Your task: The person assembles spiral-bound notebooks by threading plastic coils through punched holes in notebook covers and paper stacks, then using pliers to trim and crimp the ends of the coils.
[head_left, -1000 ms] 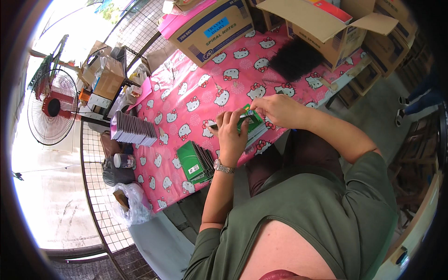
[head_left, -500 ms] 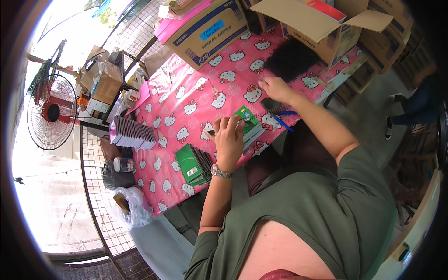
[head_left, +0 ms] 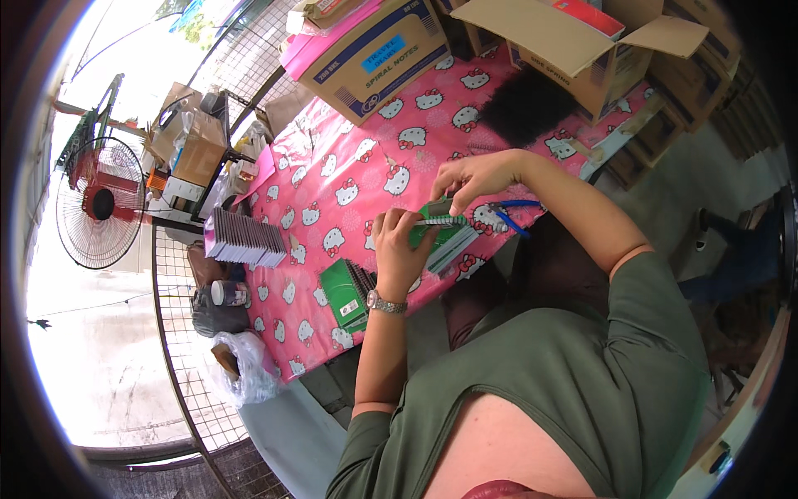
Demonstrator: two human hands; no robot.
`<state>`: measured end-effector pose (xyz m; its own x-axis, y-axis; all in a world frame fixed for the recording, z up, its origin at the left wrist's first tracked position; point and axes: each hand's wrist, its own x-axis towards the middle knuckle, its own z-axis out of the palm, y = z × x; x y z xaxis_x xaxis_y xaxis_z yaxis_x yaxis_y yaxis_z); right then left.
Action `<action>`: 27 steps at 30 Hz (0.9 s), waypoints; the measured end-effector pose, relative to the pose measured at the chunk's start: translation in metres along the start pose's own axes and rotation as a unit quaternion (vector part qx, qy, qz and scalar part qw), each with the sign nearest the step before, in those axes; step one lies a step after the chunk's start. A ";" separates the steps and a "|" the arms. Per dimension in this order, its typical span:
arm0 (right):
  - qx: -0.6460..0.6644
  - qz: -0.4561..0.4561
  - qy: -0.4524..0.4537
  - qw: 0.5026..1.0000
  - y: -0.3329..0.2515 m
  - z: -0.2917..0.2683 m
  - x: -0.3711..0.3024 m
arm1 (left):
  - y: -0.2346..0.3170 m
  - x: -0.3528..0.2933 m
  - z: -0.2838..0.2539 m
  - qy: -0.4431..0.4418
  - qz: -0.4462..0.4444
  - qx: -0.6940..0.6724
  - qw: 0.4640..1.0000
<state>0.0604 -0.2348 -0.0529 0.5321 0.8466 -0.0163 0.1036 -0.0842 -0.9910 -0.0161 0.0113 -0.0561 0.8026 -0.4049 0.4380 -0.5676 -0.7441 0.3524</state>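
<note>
At the near edge of the table, my left hand [head_left: 401, 243] is closed on a green spiral notebook, with its coil [head_left: 445, 221] showing just past the fingertips. Under it lies a stack of green notebooks [head_left: 453, 245]. My right hand [head_left: 482, 178] is bent over the far end of the coil, its fingers curled and thumb pointing down. A small dark grey-green piece [head_left: 439, 207] shows beneath those fingers; its kind is unclear. Blue-handled pliers [head_left: 517, 218] lie just right of the stack. Left of my left wrist sits another pile of green spiral notebooks [head_left: 345, 291].
A row of purple-edged notebooks [head_left: 245, 238] stands at the table's left. Cardboard boxes [head_left: 378, 62] line the far side, beside a heap of black coils [head_left: 524, 108]. A red fan [head_left: 100, 204] and a plastic bag [head_left: 245, 366] are at left. Someone's legs show at right.
My right hand has come left and nearer, from the far right of the notebooks to the coil by my left hand. The small dark piece has shifted left with it. The view has moved slightly.
</note>
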 end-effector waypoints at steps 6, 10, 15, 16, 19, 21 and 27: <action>-0.256 0.075 0.030 0.963 -0.002 -0.006 0.007 | -0.004 0.008 -0.001 -0.030 0.011 -0.019 0.999; 0.211 -0.051 -0.058 0.975 0.001 -0.004 0.010 | -0.015 0.012 -0.005 -0.015 -0.006 -0.051 0.999; 0.166 -0.026 -0.048 0.985 0.000 -0.008 0.024 | -0.037 0.002 -0.014 -0.010 -0.073 -0.124 0.990; 0.037 0.002 -0.031 0.999 -0.004 -0.007 0.028 | -0.039 0.003 -0.016 -0.018 -0.047 -0.053 0.997; 0.008 -0.042 -0.007 0.999 -0.002 -0.011 0.034 | -0.029 0.003 -0.016 -0.064 -0.162 -0.157 0.972; 0.215 -0.061 -0.068 0.972 0.000 -0.009 0.035 | -0.035 0.001 -0.014 -0.062 -0.137 -0.185 0.971; 0.197 -0.023 -0.066 0.978 -0.001 -0.009 0.035 | -0.037 0.005 -0.010 -0.075 -0.096 -0.250 0.961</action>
<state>0.0859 -0.2099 -0.0509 0.4187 0.9073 0.0373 -0.2213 0.1418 -0.9648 0.0068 0.0420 -0.0586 0.8972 -0.3858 0.2150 -0.3941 -0.4795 0.7841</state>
